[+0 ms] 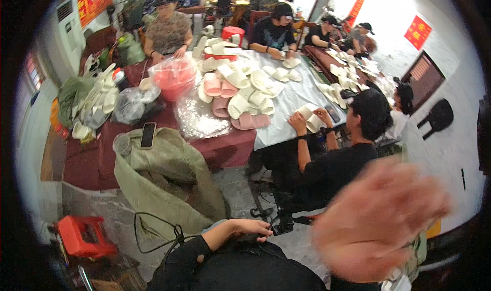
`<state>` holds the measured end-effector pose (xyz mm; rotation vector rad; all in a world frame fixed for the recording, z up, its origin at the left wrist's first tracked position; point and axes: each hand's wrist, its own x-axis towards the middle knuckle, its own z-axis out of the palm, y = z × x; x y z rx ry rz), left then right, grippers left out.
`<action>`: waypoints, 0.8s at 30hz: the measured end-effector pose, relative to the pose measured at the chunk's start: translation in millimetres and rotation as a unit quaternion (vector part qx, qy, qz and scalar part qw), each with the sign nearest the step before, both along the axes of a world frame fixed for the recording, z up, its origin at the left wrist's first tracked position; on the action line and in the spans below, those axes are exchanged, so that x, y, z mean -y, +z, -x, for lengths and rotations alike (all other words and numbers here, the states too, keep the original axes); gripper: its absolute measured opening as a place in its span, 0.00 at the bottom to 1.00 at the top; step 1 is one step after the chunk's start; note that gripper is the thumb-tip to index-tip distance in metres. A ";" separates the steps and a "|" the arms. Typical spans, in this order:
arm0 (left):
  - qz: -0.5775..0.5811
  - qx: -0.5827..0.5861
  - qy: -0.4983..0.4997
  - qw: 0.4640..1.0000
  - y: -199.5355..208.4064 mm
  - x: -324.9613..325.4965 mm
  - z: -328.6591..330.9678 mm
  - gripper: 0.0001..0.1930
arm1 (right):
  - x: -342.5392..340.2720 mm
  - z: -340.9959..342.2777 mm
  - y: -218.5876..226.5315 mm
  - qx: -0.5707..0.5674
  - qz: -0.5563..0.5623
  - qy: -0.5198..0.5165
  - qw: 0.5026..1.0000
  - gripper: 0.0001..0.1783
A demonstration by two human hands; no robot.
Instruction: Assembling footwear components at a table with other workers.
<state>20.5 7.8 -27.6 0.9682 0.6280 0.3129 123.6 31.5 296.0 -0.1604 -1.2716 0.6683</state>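
Note:
My left hand (255, 229) is low in the middle, in front of my dark clothing. Its fingers are curled together at the edge of a small black device (282, 227), which they appear to pinch. A thin black cable (178, 233) loops beside my left forearm. My right hand (378, 219) is raised close to the camera at the lower right, large and smeared by motion. Whether its fingers are apart or closed does not show, and I see nothing held in it. Past my hands, an open olive woven sack (204, 181) leans against the table.
White and pink slippers (238, 76) lie heaped on a table with a dark red cloth (225, 153). A phone (148, 135) rests on the sack's rim. A red plastic stool (87, 236) is at lower left. A co-worker in black (337, 168) sits close at right, handling slippers.

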 end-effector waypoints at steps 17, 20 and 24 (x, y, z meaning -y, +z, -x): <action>-0.053 0.083 0.115 0.988 5.2 -73.3 78.3 0.12 | 160.3 207.8 -70.2 0.299 -0.380 0.702 0.523 0.19; -0.069 0.072 0.133 0.986 9.9 -83.5 112.3 0.12 | 215.9 214.5 -85.0 0.278 -0.365 0.743 0.487 0.18; -0.088 0.078 0.132 0.984 16.1 -112.8 128.4 0.12 | 249.3 200.7 -96.3 0.288 -0.332 0.817 0.372 0.16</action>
